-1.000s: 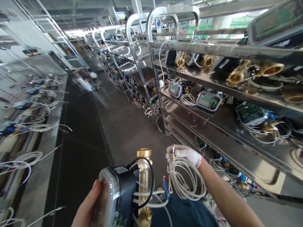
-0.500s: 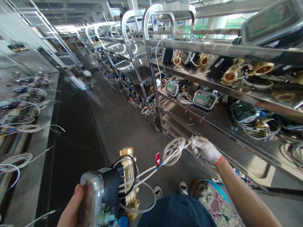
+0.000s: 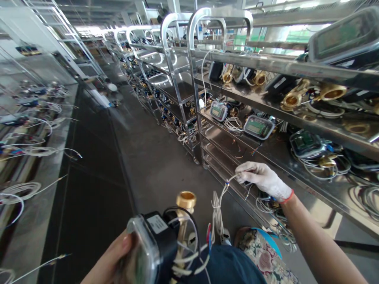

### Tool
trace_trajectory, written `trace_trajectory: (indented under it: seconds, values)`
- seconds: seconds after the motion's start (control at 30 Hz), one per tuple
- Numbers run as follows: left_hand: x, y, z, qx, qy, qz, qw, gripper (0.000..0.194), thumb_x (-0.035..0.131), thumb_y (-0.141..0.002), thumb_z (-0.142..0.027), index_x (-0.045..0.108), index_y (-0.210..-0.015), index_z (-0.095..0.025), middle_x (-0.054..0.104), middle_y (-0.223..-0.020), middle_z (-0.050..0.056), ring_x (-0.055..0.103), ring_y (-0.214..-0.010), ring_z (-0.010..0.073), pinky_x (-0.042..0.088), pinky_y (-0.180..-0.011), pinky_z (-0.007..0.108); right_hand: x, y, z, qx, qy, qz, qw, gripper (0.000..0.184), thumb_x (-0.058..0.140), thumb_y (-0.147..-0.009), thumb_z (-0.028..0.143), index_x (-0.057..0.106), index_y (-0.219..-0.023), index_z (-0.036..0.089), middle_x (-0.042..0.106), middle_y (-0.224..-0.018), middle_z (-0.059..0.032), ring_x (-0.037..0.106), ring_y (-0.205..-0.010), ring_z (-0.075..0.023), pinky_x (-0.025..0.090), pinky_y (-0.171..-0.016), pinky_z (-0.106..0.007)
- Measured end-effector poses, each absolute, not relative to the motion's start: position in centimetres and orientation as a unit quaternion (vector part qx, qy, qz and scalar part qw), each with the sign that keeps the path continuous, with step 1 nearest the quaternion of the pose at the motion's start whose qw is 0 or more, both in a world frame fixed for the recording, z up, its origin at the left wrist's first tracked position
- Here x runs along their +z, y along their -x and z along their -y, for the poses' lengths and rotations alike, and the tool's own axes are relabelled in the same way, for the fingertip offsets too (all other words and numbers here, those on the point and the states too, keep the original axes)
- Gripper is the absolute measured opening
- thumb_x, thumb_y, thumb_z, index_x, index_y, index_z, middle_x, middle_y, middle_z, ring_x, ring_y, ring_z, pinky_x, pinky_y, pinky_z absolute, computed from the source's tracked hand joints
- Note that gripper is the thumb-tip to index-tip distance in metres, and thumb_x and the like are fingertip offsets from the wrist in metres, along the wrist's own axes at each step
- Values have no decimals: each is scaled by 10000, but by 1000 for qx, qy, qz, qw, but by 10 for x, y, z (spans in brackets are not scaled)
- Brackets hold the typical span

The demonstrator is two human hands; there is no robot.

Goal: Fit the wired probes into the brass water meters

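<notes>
A: Where is the meter (image 3: pixel 158 246), and what holds it up?

B: Aloft in a bare left hand (image 3: pixel 114 254), thumb laid against its clear cover (image 3: pixel 142 250). The other fingers are hidden, yet the hand appears clamped on the meter, likely to bear the weight of the brass body (image 3: pixel 186 203) along its right side.

A: And the right hand (image 3: pixel 263 179)?

B: Gloved in white, above and right of the meter, fingers together on the pale cable (image 3: pixel 227 184); whether its end lies inside the glove cannot be told. Pinched there, the cable lets its tied bundle (image 3: pixel 217 215) hang free between glove and meter, probably to spare it from tangling.

A: Why the rack (image 3: pixel 266 62) off to the meter's right?

B: Its shelves bear similar units (image 3: pixel 259 127), coiled leads (image 3: pixel 233 124) lying close by, presumably so each lead goes with its unit. Well left of the meter, a bench (image 3: pixel 57 165) carries more, some cable ends reaching past its edge.
</notes>
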State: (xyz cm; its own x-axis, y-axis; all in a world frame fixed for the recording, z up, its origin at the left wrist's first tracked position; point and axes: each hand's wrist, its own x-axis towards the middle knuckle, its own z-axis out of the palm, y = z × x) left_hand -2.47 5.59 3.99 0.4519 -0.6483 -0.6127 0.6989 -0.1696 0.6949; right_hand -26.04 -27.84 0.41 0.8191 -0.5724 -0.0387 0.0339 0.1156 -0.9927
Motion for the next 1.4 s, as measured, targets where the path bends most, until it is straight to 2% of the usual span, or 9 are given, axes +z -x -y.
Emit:
trace_trajectory:
  seconds: [0.13,0.23,0.33,0.47,0.57,0.73,0.97,1.1,1.4]
  values:
    - [44,41,-27,-613,-543,193,540,550,803,-617,-492,710,-1054,-171,696,-1100,131,636,-1003,365,519,-877,423,52,239,244,-90,698,-109,702,209,704,-790,322,702,-922,160,699,-825,-43,633,-707,-150,523,-663,-284]
    - [47,47,-12,-679,-511,326,415,704,676,-743,-571,541,-1318,-189,586,-1294,137,521,-1191,360,356,-1056,479,64,230,225,-58,721,-71,687,205,696,-793,293,679,-943,155,703,-849,-30,642,-725,-137,522,-673,-259]
    - [44,47,-10,-696,-502,349,376,791,641,-765,-607,414,-1414,-214,509,-1384,117,446,-1273,331,276,-1108,463,61,225,214,-43,798,-76,596,179,695,-780,244,664,-939,169,705,-865,-8,645,-740,-120,500,-665,-213]
    - [39,45,-16,-674,-534,334,386,878,620,-757,-647,317,-1461,-218,369,-1488,110,392,-1313,324,291,-1099,445,51,223,203,0,843,-54,535,150,662,-797,209,660,-945,184,706,-838,18,651,-722,-103,469,-640,-179]
    - [38,48,-14,-657,-547,350,383,848,622,-745,-663,386,-1428,-221,442,-1438,106,451,-1254,322,353,-1052,417,48,220,195,-11,835,-41,549,149,672,-811,276,663,-921,177,705,-823,14,648,-705,-101,459,-628,-177]
    - [40,55,-3,-653,-532,410,349,746,586,-731,-712,579,-1247,-173,650,-1131,102,586,-1001,296,461,-891,376,51,215,193,-14,818,-16,574,175,668,-825,322,660,-926,179,706,-844,7,651,-726,-108,472,-641,-180]
    - [52,55,-1,-633,-560,421,330,603,536,-802,-654,590,-1169,-179,647,-1071,78,578,-949,268,466,-841,337,54,226,203,-21,936,4,352,194,587,-875,324,657,-1001,194,696,-778,-12,645,-692,-140,416,-612,-227]
    - [50,57,-2,-611,-570,445,323,572,500,-817,-663,613,-1069,-162,644,-1038,82,573,-922,266,456,-829,327,57,226,195,-67,976,11,207,143,538,-838,258,650,-878,179,651,-649,-29,595,-576,-164,339,-543,-286]
    - [50,61,-3,-603,-567,461,321,611,458,-796,-729,618,-935,-155,620,-893,48,544,-817,234,432,-761,298,59,231,198,-67,980,30,185,88,516,-762,202,594,-802,192,598,-634,-2,525,-570,-144,316,-574,-295]
